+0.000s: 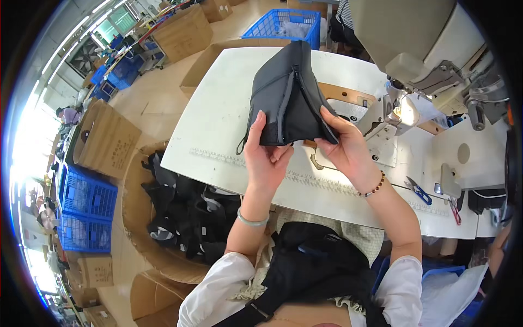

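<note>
Both hands hold up a black fabric pouch (268,92) with a zipper running down its face, above the white sewing table (218,98). My left hand (264,155) grips its lower left edge, thumb on the front and fingers behind or curled below. At the lower right edge, my right hand (346,144) pinches the cloth between thumb and fingers. A thin cord loop hangs at the pouch's left side. Just right of the pouch stands the sewing machine (395,109), its needle area lit. The pouch's back is hidden.
Blue-handled thread snips (418,191) and a red-handled tool (455,211) lie on the table's right part. Left of the table, a big cardboard box (133,218) holds many black fabric pieces. Blue crates (87,207) stand farther left; another blue crate (313,30) is beyond the table.
</note>
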Demonstrator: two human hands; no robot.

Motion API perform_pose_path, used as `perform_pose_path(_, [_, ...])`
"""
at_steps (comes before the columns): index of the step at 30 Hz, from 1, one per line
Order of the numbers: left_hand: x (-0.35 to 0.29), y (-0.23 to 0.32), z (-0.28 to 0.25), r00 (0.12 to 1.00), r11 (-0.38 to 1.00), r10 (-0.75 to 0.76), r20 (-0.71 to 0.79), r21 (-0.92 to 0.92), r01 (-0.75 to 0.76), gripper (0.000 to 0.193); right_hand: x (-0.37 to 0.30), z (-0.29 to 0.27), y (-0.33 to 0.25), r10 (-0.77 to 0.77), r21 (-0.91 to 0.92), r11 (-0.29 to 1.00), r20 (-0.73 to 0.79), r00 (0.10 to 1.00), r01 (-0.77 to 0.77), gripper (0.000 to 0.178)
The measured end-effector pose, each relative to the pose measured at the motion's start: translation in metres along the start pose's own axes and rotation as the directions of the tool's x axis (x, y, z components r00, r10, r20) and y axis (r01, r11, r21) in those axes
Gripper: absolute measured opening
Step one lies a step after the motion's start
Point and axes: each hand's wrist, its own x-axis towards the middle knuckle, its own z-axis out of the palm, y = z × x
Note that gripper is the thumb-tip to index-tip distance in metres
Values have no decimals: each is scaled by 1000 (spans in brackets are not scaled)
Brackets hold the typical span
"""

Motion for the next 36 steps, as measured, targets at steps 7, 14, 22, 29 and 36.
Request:
perform_pose_path(7, [-4, 1, -5, 981, 988, 30, -192, 156, 0, 30, -5, 3, 0, -122, -282, 956, -122, 985, 83, 21])
perform_pose_path(14, [1, -7, -8, 983, 961, -140, -120, 221, 164, 28, 2, -9, -1, -142, -312, 947, -189, 972, 78, 28])
perform_pose_path(22, [15, -17, 8, 982, 960, -76, -172, 253, 118, 30, 5, -18, -4, -145, -266, 960, -216, 965, 85, 25])
perform_pose_path(29, [68, -24, 23, 956, 922, 128, -265, 388, -16, 27, -64, -18, -3, 24, -333, 942, -77, 997, -48, 26])
perform_pose_path(36, [138, -69, 34, 983, 738, 178, -33, 665, -111, 43, -83, -64, -84, -817, -870, 340, -84, 570, 358, 23])
